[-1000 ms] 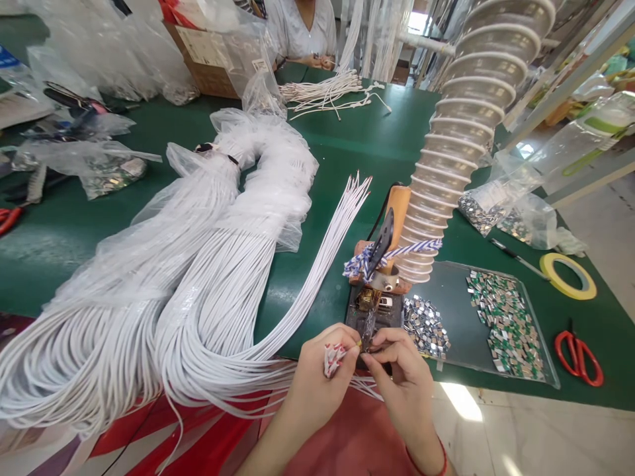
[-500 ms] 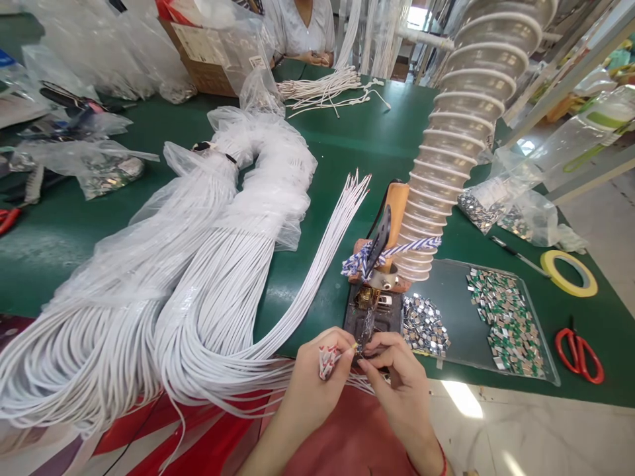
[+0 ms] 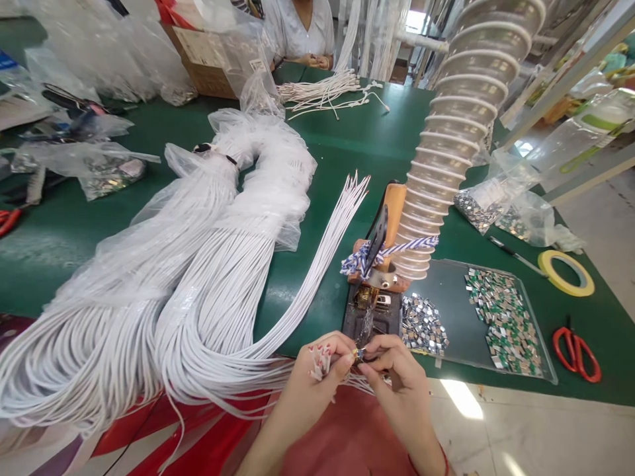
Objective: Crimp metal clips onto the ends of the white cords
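Note:
My left hand [image 3: 317, 377] is closed around several white cables, whose red-tipped cut ends [image 3: 320, 360] poke out between the fingers. Its thumb and forefinger also meet at a small metal connector [image 3: 359, 355]. From the other side, my right hand [image 3: 399, 367] pinches that connector between thumb and fingertips. Just beyond the fingers stands a soldering stand [image 3: 374, 311] with a dark base and an orange holder. A loose pile of silver connector shells [image 3: 424, 324] lies right of the base. Small green circuit-board pieces [image 3: 506, 324] are spread farther right on a flat tray [image 3: 461, 291].
Large bundles of white cable [image 3: 213, 284] fill the left side. A ribbed hose [image 3: 441, 145] rises behind the stand. Red scissors [image 3: 576, 354] and yellow tape [image 3: 566, 272] lie at right. A cardboard box [image 3: 208, 59] and bags stand behind; another person [image 3: 302, 30] sits across.
Both hands have drawn slightly back from the soldering stand, with the connector between them turned more into view. The cable ends in my left hand have tilted and spread to the left.

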The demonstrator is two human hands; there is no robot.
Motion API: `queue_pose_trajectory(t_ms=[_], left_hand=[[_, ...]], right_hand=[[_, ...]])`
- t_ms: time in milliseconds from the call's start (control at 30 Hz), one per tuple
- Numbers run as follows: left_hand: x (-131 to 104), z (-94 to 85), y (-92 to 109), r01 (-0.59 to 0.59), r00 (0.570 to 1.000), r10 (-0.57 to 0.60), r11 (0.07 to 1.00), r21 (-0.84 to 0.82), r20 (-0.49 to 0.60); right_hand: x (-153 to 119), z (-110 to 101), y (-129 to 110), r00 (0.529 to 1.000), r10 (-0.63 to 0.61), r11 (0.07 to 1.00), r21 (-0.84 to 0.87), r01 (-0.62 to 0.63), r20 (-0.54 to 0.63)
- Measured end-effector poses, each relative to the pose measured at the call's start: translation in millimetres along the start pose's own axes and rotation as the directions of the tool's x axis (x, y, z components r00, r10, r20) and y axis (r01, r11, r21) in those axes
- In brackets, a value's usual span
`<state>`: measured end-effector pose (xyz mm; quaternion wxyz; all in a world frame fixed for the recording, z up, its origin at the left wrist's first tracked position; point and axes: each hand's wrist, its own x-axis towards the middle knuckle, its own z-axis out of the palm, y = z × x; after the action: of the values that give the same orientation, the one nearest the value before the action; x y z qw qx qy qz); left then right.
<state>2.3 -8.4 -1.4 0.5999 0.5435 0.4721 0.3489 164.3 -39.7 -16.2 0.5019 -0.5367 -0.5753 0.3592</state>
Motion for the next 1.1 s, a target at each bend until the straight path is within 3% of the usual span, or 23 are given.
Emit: queue_pose_trajectory(t_ms=[233,400,633,800,1100], left_hand=[[-15.3,-6.9,-6.5,0.009,0.998,-0.013,0.998,0.066,0.065],[-30.2,-5.0,-8.2,0.065,0.988,-0.082,0.990,0.125,0.129],[-36.9,6.1,-9.2,0.157,0.966,-0.131,0.982,-0.104,0.222],[-38.9,10.6,-9.5,0.183,0.940,-0.108,0.960,-0.212,0.324],[-34.9,16.7,-12.8,0.203,0.944,-0.109,0.935,-0.292,0.310]], right_hand=[[-13.7,-13.6,-0.6,0.994,0.098,0.992,0.077,-0.101,0.039],[-28.4,-16.8,-3.8,0.983,0.092,0.995,0.015,-0.096,0.162],[-30.7,-17.0,-6.5,0.951,0.150,0.984,0.052,-0.170,0.270],[-33.1,-19.6,-3.7,0.947,0.165,0.952,0.205,-0.226,0.275],[-37.0,-25.1,-2.8,0.932,0.195,0.948,0.184,-0.259,0.307]])
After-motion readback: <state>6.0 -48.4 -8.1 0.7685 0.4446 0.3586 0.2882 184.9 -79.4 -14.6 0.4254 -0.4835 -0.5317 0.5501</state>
